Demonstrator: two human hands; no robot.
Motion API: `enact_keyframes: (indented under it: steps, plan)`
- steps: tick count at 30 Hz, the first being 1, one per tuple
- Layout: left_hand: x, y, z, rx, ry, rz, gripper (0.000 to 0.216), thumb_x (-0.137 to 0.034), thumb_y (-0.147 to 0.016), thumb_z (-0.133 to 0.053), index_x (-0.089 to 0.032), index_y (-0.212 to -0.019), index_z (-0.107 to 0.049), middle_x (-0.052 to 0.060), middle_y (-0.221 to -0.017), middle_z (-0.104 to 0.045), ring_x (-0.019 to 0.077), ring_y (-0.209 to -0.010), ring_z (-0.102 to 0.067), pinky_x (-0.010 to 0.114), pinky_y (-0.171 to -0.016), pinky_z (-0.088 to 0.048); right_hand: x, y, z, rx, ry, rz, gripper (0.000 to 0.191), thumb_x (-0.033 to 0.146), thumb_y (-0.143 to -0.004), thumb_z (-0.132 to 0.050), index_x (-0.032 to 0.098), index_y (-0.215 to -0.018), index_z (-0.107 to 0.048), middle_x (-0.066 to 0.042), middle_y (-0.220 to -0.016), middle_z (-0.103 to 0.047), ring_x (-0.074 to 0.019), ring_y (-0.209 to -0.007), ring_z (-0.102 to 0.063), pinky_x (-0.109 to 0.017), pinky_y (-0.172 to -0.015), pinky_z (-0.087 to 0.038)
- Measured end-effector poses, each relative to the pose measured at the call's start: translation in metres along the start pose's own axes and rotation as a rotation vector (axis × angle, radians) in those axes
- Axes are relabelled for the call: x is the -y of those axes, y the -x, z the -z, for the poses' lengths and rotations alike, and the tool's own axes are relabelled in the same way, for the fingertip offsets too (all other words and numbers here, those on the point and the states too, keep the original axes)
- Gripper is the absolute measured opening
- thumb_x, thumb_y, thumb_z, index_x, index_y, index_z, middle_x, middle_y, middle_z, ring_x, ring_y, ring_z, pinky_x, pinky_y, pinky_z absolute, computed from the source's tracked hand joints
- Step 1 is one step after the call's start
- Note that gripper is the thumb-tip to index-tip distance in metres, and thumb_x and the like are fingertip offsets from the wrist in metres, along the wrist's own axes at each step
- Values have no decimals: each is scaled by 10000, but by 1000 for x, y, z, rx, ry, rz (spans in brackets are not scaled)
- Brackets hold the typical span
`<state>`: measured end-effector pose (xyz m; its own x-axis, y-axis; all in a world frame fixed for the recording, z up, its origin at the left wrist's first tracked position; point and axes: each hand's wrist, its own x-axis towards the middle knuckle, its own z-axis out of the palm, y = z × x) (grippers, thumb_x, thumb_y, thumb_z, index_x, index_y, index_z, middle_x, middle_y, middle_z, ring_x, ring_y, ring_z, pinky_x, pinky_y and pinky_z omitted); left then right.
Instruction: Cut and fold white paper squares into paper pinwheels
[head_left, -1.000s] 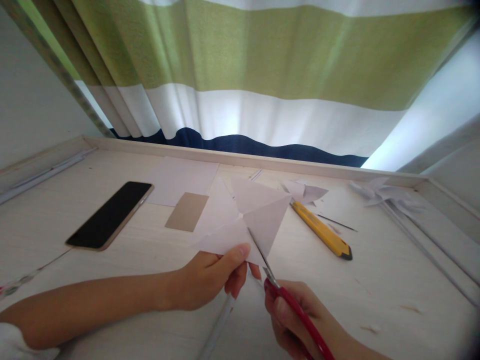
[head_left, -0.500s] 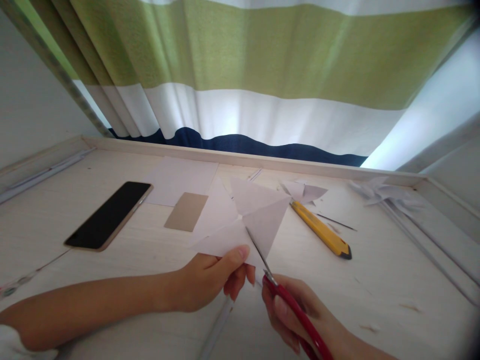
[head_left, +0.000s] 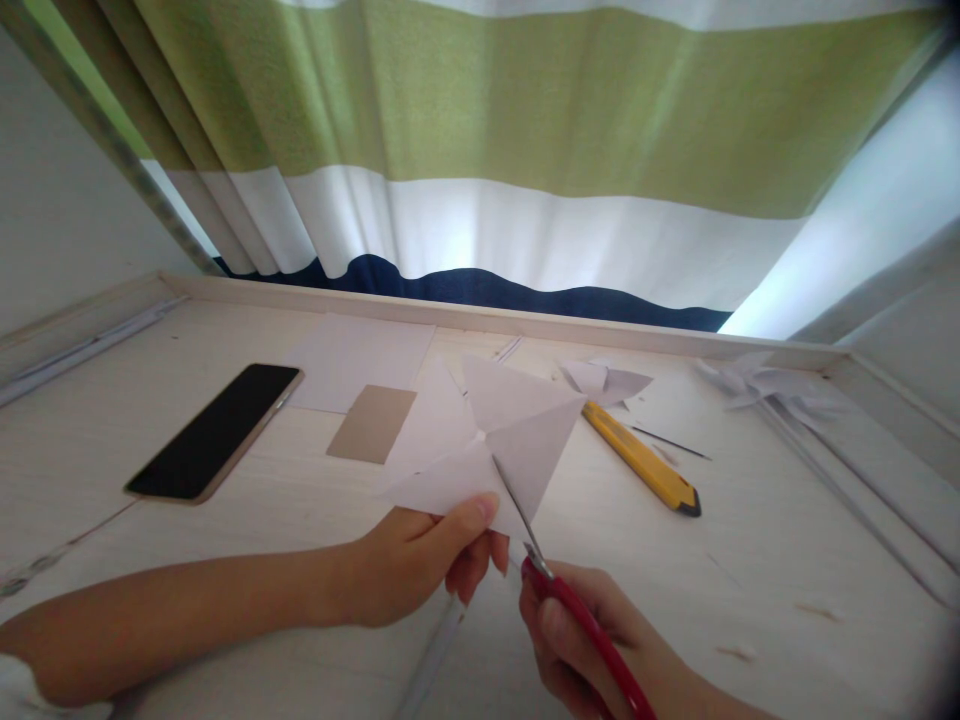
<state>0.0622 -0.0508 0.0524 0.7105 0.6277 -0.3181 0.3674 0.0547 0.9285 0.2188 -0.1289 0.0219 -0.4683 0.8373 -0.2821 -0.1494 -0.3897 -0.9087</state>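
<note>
A white sheet of paper (head_left: 525, 400) with slits running in from its corners is pinched at its near edge by my left hand (head_left: 442, 555), thumb on top and fingers beneath. My right hand (head_left: 577, 625) is wrapped round the red handles of a pair of scissors (head_left: 600, 640). One scissor blade lies over the paper from its near right corner toward the middle; the other blade is hidden beneath. A thin white stick (head_left: 435, 650) lies on the table below my left fingers.
A phone (head_left: 214, 435) with a cord lies left, near a brown card (head_left: 373, 425) and a flat white sheet (head_left: 367, 360). Rightward are a yellow utility knife (head_left: 641, 460), a thin dark rod (head_left: 671, 442), a folded paper piece (head_left: 607, 380) and paper pinwheels (head_left: 765, 385) on sticks. A raised rim (head_left: 450, 318) borders the table.
The scissors and my right hand have shifted very slightly down and left. My left hand and the paper have stayed almost still.
</note>
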Motion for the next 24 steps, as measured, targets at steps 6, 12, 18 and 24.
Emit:
enact_keyframes:
  steps: [6,12,18,24]
  plan:
    - [0,0,0,2,-4,9,426,-381,-839,-213,-169,-570,-466,-29,-452,-421,103,-492,-426,198,-540,-374,2,1,-1,-18,21,-40,467,633,-693,-450,175,-647,-372,105,-425,-274,-5,-323,-232,-135,-294,-165]
    - [-3,0,0,-7,-10,24,412,-393,-822,-235,-174,-549,-454,-30,-451,-419,104,-486,-428,196,-537,-376,3,3,3,-51,62,-27,449,607,-706,-465,166,-670,-390,99,-465,-261,-15,-358,-217,-164,-315,-153]
    - [-5,1,0,10,-45,22,420,-401,-818,-224,-180,-527,-430,-28,-453,-411,108,-501,-432,196,-539,-377,-5,4,10,-34,81,59,423,573,-722,-482,155,-722,-415,84,-501,-315,-22,-383,-256,-173,-335,-185]
    - [-5,1,0,0,-53,23,426,-428,-813,-243,-179,-519,-428,-30,-448,-410,105,-491,-432,193,-536,-381,-3,3,8,-30,65,79,403,555,-735,-481,159,-697,-416,82,-502,-304,-25,-392,-248,-173,-342,-172]
